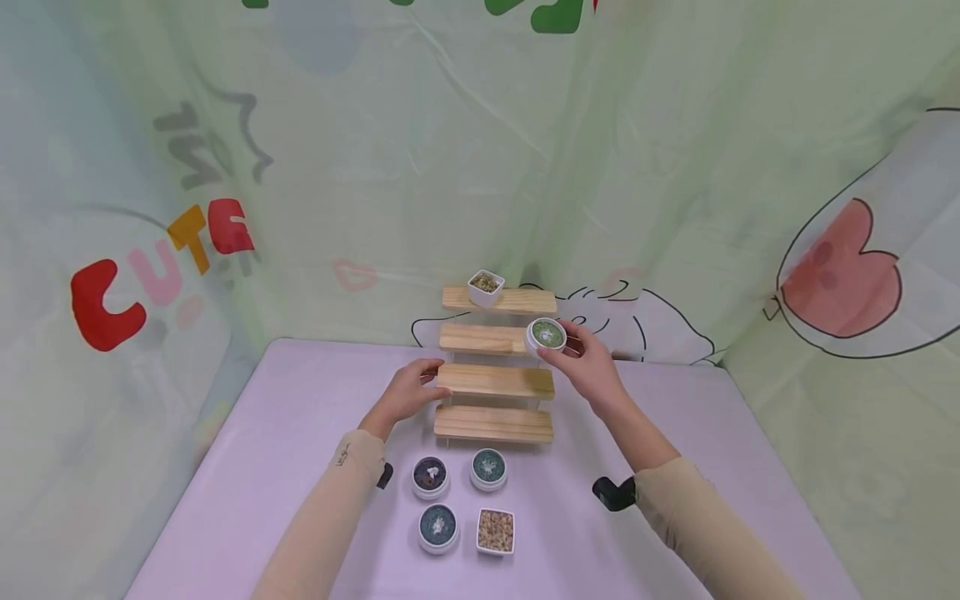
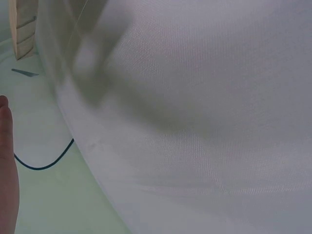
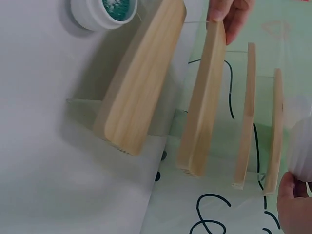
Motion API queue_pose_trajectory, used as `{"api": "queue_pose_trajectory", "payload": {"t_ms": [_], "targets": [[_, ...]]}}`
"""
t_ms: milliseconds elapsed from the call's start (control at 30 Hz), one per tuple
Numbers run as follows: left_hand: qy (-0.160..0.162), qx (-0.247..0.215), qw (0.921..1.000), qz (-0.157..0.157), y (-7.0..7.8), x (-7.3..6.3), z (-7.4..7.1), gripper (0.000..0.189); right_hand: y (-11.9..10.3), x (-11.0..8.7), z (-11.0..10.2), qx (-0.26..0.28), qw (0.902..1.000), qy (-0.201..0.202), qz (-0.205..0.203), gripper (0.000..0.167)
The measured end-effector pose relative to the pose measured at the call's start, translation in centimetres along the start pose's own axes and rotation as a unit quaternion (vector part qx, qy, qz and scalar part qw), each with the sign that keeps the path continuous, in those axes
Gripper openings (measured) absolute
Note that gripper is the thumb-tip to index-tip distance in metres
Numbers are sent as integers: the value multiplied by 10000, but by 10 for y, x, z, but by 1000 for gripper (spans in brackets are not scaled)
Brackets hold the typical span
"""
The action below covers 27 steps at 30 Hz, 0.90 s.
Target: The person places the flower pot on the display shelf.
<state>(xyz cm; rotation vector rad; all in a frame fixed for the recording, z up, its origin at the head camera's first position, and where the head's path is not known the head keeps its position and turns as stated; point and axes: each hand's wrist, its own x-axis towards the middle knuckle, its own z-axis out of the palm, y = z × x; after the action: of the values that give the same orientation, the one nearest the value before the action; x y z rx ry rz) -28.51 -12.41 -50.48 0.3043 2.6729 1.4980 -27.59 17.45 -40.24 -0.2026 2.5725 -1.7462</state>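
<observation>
My right hand point(image 1: 588, 367) holds a round white jar point(image 1: 546, 334) with a green top and a pale design, beside the right end of the third step up of a wooden tiered stand point(image 1: 495, 381). The right wrist view shows the jar's whitish side point(image 3: 300, 141) at the right edge, with fingertips against its base. My left hand point(image 1: 408, 389) grips the left end of the stand's second step; the right wrist view shows the thumb on the board edge. Only a strip of the left hand point(image 2: 7, 170) appears in the left wrist view.
On the top step stands a square white dish point(image 1: 486, 287) of dried bits. In front of the stand sit a dark-topped jar point(image 1: 430, 477), a teal one point(image 1: 489, 468), a blue-grey one point(image 1: 438, 527) and a square dish point(image 1: 496, 532) of brown pieces. A printed curtain point(image 1: 360, 183) hangs behind.
</observation>
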Motion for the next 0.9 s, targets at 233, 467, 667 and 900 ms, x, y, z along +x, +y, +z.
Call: {"api": "queue_pose_trajectory", "payload": {"t_ms": [233, 467, 667, 900], "targets": [[33, -51, 10000, 5, 1, 1, 0, 62, -7, 19, 1, -27, 9998, 219, 33, 67], [21, -35, 10000, 12, 0, 0, 0, 63, -13, 38, 4, -234, 9991, 352, 16, 68], [-25, -61, 10000, -68, -1, 1, 0, 64, -16, 51, 8, -268, 9990, 358, 39, 69], [-23, -55, 9999, -103, -1, 2, 0, 64, -21, 64, 12, -394, 9983, 431, 52, 70]]}}
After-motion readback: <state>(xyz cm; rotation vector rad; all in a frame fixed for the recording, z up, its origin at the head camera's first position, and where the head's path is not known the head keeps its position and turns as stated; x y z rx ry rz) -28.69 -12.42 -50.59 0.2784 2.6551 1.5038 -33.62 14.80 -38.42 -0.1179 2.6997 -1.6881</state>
